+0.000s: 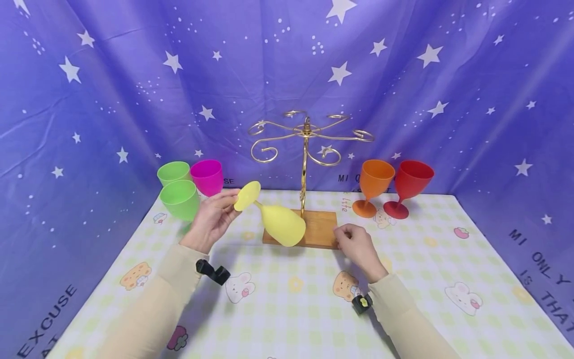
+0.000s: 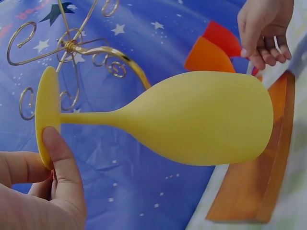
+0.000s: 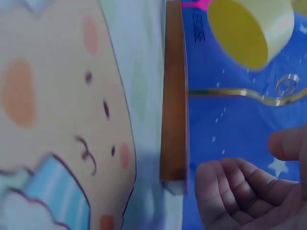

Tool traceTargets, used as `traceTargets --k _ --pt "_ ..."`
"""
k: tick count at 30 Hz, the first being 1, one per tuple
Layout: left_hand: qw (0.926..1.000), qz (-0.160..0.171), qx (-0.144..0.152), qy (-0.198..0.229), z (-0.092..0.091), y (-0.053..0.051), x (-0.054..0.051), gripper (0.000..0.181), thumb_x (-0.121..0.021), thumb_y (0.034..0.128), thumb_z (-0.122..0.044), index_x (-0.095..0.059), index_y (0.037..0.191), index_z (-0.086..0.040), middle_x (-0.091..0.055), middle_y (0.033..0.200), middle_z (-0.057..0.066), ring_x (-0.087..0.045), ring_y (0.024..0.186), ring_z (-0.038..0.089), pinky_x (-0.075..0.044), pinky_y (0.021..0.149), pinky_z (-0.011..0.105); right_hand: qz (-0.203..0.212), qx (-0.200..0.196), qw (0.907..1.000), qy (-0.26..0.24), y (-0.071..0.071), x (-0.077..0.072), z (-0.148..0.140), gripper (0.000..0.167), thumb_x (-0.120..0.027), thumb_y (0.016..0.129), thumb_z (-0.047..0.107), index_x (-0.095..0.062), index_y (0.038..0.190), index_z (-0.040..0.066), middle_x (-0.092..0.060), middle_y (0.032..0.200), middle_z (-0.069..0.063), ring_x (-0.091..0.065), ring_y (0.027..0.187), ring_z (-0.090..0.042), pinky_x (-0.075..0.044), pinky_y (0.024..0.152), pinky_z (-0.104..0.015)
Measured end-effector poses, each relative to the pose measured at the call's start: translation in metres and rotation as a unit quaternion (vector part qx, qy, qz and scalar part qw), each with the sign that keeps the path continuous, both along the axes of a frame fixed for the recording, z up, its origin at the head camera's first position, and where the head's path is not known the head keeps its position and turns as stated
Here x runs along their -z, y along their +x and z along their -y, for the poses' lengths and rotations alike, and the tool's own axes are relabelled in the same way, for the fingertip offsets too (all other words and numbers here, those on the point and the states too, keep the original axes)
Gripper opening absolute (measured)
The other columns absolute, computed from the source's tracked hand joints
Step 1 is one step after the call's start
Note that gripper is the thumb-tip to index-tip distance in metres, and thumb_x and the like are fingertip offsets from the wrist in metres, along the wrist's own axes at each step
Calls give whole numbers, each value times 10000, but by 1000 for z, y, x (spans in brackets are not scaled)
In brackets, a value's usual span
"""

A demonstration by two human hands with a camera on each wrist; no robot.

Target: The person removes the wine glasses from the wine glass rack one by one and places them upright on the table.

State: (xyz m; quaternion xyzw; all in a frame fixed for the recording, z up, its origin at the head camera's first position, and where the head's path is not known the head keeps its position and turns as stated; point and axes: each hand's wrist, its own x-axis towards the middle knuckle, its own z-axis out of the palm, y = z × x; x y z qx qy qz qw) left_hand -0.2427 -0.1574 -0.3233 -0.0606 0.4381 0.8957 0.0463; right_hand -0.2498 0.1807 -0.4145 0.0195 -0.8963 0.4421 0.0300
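Note:
My left hand point(image 1: 213, 219) pinches the foot of a yellow goblet point(image 1: 282, 224) between thumb and fingers. The goblet is tilted, its bowl lower than its foot, and it hangs in front of a gold wire rack point(image 1: 304, 169) with curled arms. In the left wrist view the thumb point(image 2: 61, 160) presses on the goblet's foot. Beside the right end of the rack's wooden base point(image 1: 322, 229) is my right hand point(image 1: 358, 247). Its fingers are loosely curled and hold nothing, with the thumb apart from them in the right wrist view.
Two green goblets point(image 1: 179, 199) and a magenta goblet point(image 1: 208, 177) stand at the back left. To the back right are an orange goblet point(image 1: 375, 179) and a red goblet point(image 1: 411, 180). A checked cloth point(image 1: 287, 309) covers the table; a starry blue curtain point(image 1: 269, 75) surrounds it.

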Motion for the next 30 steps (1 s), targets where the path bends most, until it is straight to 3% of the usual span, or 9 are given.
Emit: traceTargets --k 2,5,9,13,16,20,24,28,30 --pt "9999 14 55 85 -3 1 5 230 -472 936 87 -651 1067 25 -676 948 106 -651 848 169 -534 820 274 -71 -134 9997 -205 6 -3 3 372 -510 978 331 -685 884 17 -659 760 -98 -613 687 -209 -493 677 -319" --pt "9997 41 109 202 -9 2 12 245 -463 940 85 -630 1111 35 -671 968 110 -645 872 171 -531 825 270 19 -330 9970 -706 15 -7 7 427 -497 987 360 -672 907 -22 -666 838 -160 -653 767 -273 -546 715 -339" --pt "9992 79 170 355 -17 5 21 228 -449 943 83 -623 1075 20 -661 967 113 -632 863 164 -533 788 247 210 -677 9870 -1441 24 -14 14 483 -472 1000 375 -641 960 -76 -651 893 -197 -657 840 -303 -564 731 -339" --pt "9982 169 203 532 -26 5 28 228 -419 954 75 -543 1142 36 -630 990 112 -618 862 157 -523 779 231 421 -1009 9751 -1929 29 -20 19 472 -486 996 370 -634 1017 -78 -646 904 -172 -650 897 -304 -559 767 -349" --pt "9975 197 194 644 -31 5 33 247 -397 967 62 -500 1190 34 -612 1002 105 -613 875 149 -514 790 224 752 -1123 9595 -2473 30 -21 18 392 -556 970 290 -606 1069 -87 -630 941 -140 -636 938 -306 -542 823 -381" --pt "9967 264 255 723 -36 5 41 274 -379 982 53 -465 1242 43 -605 1014 105 -611 881 143 -511 787 216 1172 -1186 9212 -3516 29 -19 12 273 -615 926 124 -556 1085 -89 -605 983 -112 -636 910 -265 -503 895 -446" --pt "9971 297 346 616 -40 6 47 291 -394 978 63 -463 1260 62 -607 1022 115 -617 867 148 -521 781 219 1244 -1145 8903 -4229 30 -20 6 113 -620 915 78 -598 990 -4 -621 929 -59 -637 840 -192 -520 869 -400" --pt "9989 250 318 232 -43 7 52 295 -441 961 64 -492 1252 68 -611 1019 108 -615 863 146 -520 795 225 1255 -1061 8703 -4644 32 -25 4 59 -638 910 101 -620 944 56 -623 903 -29 -616 820 -167 -532 797 -312" --pt "9993 266 264 2 -44 8 55 279 -468 949 65 -521 1223 61 -612 1009 104 -611 849 143 -521 795 232 1238 -1053 8674 -4703 34 -27 3 80 -643 912 117 -616 954 55 -619 909 -30 -606 824 -166 -527 781 -293"
